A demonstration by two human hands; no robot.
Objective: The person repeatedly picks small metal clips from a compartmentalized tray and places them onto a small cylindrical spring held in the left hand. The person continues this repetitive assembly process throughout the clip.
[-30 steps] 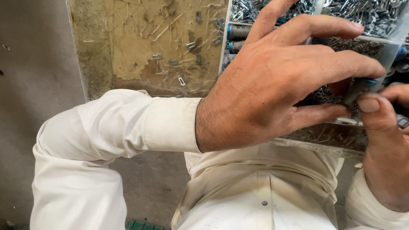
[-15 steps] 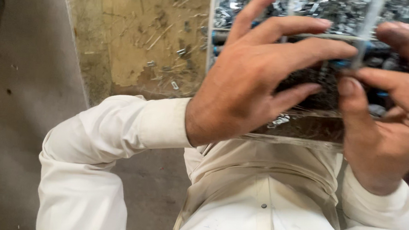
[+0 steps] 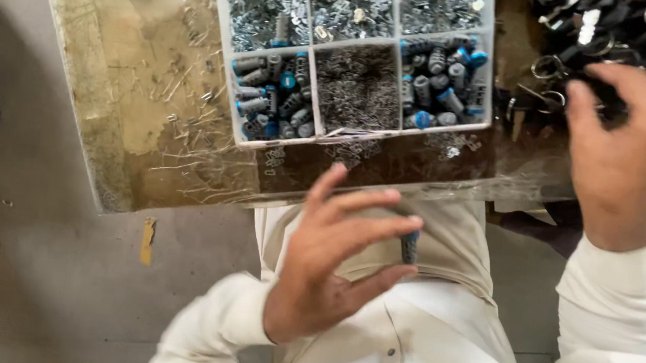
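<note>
A white compartment tray [image 3: 309, 87] lies on the bench. Its far cells hold small silvery metal pieces. Its near cells hold grey and blue cylinders [image 3: 272, 95] on the left, fine dark pins [image 3: 358, 87] in the middle, and more cylinders [image 3: 440, 87] on the right. My left hand [image 3: 339, 261] hovers in front of my shirt, below the bench edge, with the fingers spread. One small grey and blue cylinder [image 3: 409, 247] is pinched between two fingertips. My right hand [image 3: 637, 154] rests fingers-down on a pile of black parts and metal rings [image 3: 577, 40] right of the tray; what it grips is hidden.
The worn yellowish bench top [image 3: 138, 72] is covered by a clear plastic sheet and scattered with thin metal pins. Its near edge runs just above my left hand. Grey concrete floor [image 3: 34, 281] lies to the left and below.
Both hands were over the tray's near cells. The left hand has since drawn back toward my body with a cylinder, and the right hand has moved right onto the black parts pile.
</note>
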